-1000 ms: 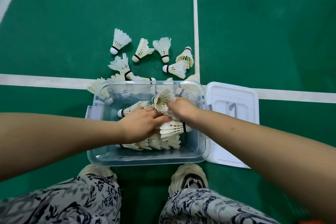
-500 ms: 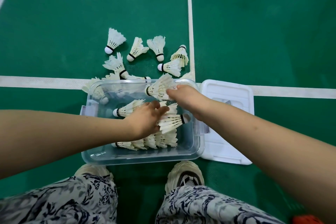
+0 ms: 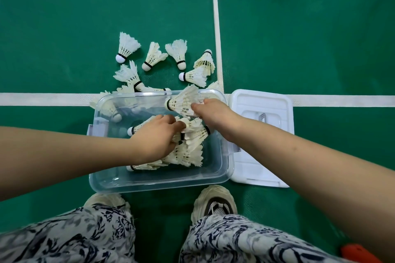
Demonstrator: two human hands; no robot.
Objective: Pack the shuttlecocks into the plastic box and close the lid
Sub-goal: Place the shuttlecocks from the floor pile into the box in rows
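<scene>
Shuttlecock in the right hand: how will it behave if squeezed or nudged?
Shuttlecock probably very light: mostly thin feathers. Skirt likely crushes easily; loose ones nearby look frayed. Conical, so probably rolls in a curve.

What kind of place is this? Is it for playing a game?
Most likely a badminton court: a smooth green floor, long white painted lines crossing on it, and white feather shuttlecocks lying about.

light: bright, even, soft
shadows: faint
focus: sharp centre
edges: wide-angle bending of court lines [image 3: 217,28]
</scene>
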